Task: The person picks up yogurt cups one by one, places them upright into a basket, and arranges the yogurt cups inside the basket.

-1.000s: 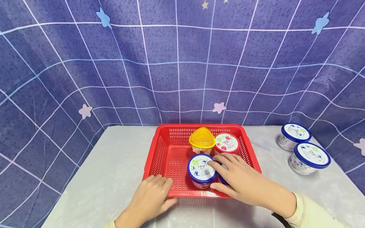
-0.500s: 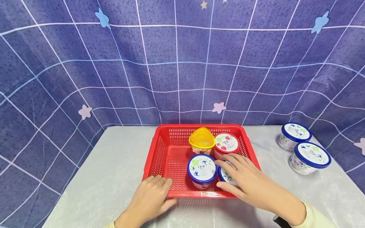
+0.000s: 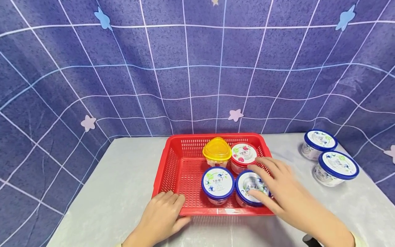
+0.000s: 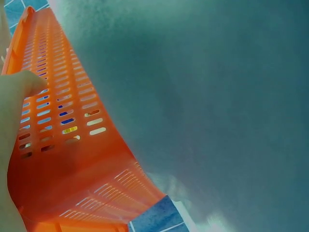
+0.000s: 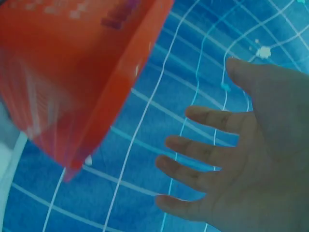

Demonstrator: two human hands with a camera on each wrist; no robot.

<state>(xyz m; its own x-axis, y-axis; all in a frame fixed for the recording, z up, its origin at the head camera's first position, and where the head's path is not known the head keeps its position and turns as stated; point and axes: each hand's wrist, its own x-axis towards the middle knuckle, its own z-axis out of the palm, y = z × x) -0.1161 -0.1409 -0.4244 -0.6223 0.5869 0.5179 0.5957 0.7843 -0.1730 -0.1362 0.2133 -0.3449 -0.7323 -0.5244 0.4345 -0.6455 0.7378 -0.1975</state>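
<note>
A red plastic basket (image 3: pixel 197 211) stands on the table with several lidded tubs in it. My left hand (image 3: pixel 163 212) grips its front left rim, fingers over the edge; in the left wrist view the thumb (image 4: pixel 34 83) lies against the slotted outer wall. Over the front right tub, blue-lidded (image 3: pixel 247 190), hovers my right hand (image 3: pixel 287 192), fingers spread and holding nothing. Beside that tub is another blue-lidded tub (image 3: pixel 217 183). Behind them sit a yellow-lidded cup (image 3: pixel 217 150) and a red-lidded tub (image 3: pixel 243 153). The right wrist view shows the fingers apart from the basket wall (image 5: pixel 63 96).
Two more blue-lidded tubs, one farther back (image 3: pixel 320 140) and one nearer (image 3: pixel 338 166), stand on the table right of the basket. A purple grid-patterned cloth (image 3: pixel 203 82) hangs behind the grey table (image 3: pixel 102 192).
My right hand has come away from the front right blue-lidded tub and shifted right, uncovering its lid. My left hand keeps its grip on the basket. The head view has shifted slightly.
</note>
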